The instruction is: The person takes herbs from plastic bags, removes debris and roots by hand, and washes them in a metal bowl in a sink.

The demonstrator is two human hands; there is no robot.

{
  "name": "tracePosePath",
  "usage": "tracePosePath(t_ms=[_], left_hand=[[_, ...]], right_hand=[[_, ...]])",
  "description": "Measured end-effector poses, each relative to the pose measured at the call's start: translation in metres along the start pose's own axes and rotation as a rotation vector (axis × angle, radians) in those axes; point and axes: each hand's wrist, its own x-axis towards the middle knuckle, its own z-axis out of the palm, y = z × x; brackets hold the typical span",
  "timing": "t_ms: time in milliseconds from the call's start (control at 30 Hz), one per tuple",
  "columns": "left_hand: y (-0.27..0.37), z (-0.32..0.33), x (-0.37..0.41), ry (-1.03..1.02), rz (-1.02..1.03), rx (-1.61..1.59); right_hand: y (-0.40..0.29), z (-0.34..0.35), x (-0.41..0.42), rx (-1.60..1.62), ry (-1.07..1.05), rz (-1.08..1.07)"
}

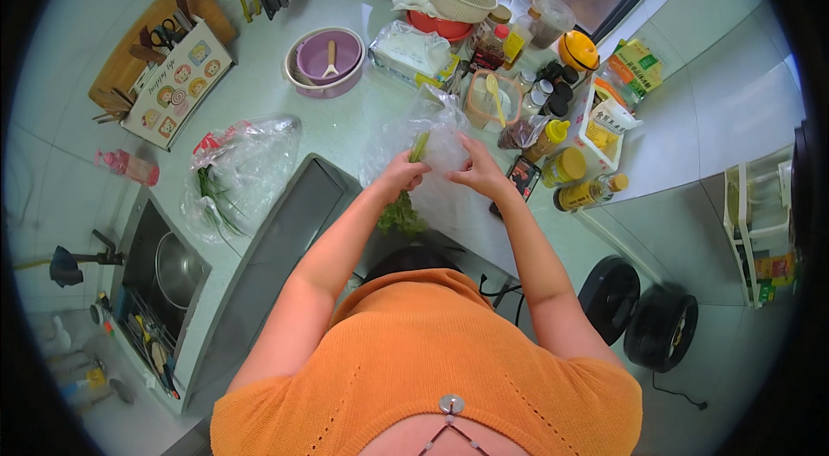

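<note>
My left hand (pixel 404 175) is closed around the stalks of a leafy green vegetable, likely celery (pixel 401 215); its leaves hang below the hand and the stalk ends stick out above. My right hand (pixel 476 166) grips the side of a clear plastic bag (pixel 442 132) between thumb and fingers, just right of the stalks. The bag lies loosely over the counter behind both hands. On the counter to the left, another clear plastic bag (pixel 262 142) lies with thin green stems, perhaps chives or scallions (pixel 217 198), in it.
A purple bowl (pixel 314 57) with a peeler stands in a basin. Wet wipes or tissues (pixel 414 51), a plastic container (pixel 482 107), jars, an oil bottle (pixel 579 194) and a phone (pixel 523 176) sit nearby. At left are a knife holder (pixel 181 83), a soap bottle (pixel 133 168) and the sink (pixel 144 229).
</note>
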Motion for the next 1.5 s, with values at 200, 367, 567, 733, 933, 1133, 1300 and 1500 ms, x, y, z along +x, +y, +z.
tracePosePath(t_ms=[200,367,567,733,933,1133,1300,1500], left_hand=[[0.009,-0.003,-0.016,0.071,-0.02,0.084],[0.008,-0.019,-0.051,0.473,0.198,0.049],[-0.003,-0.033,-0.056,0.574,0.195,-0.002],[-0.005,-0.031,-0.031,0.452,0.081,-0.084],[0.002,-0.027,-0.023,0.342,0.011,-0.102],[-0.021,-0.048,-0.018,0.663,0.287,0.134],[-0.044,-0.053,-0.016,0.723,0.28,0.759],[-0.067,-0.058,-0.005,0.634,0.172,1.12]], right_hand=[[0.056,0.029,0.032,-0.126,0.034,0.027],[0.05,0.025,0.04,-0.177,0.202,0.068],[0.037,0.026,0.045,-0.142,0.113,0.129],[-0.003,0.042,0.031,-0.167,-0.091,-0.065],[0.013,0.059,0.036,-0.33,-0.028,-0.038],[0.07,0.055,0.054,-0.206,0.237,0.112],[0.042,0.058,0.05,0.111,0.248,0.341],[0.07,0.068,0.062,0.061,0.384,0.239]])
